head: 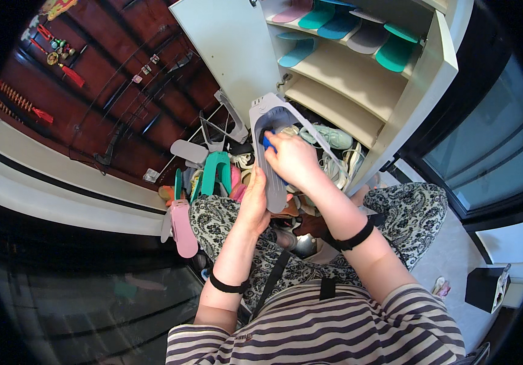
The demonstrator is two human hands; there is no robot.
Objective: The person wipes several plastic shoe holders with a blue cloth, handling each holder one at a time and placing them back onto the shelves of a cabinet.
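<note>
My left hand (pixel 254 200) grips the lower side of a grey plastic shoe-slot organizer (pixel 276 198), held tilted in front of me. Inside its upper part, the fingers of my right hand (pixel 295 157) press a blue cloth or pad (pixel 268 140) against the inner surface. Most of the blue piece is hidden by those fingers, so its kind is unclear. Just left of the organizer, a green shoe-slot organizer (pixel 212 175) stands among shoes, and a pink one (pixel 183 232) lies by my left knee.
An open shoe cabinet (pixel 334 86) holds several coloured organizers on its upper shelves. Its doors (pixel 229 59) swing out on both sides. Piled shoes (pixel 334 137) lie at its foot. More grey organizers (pixel 189 150) lie left. A black box (pixel 482 289) stands at the right.
</note>
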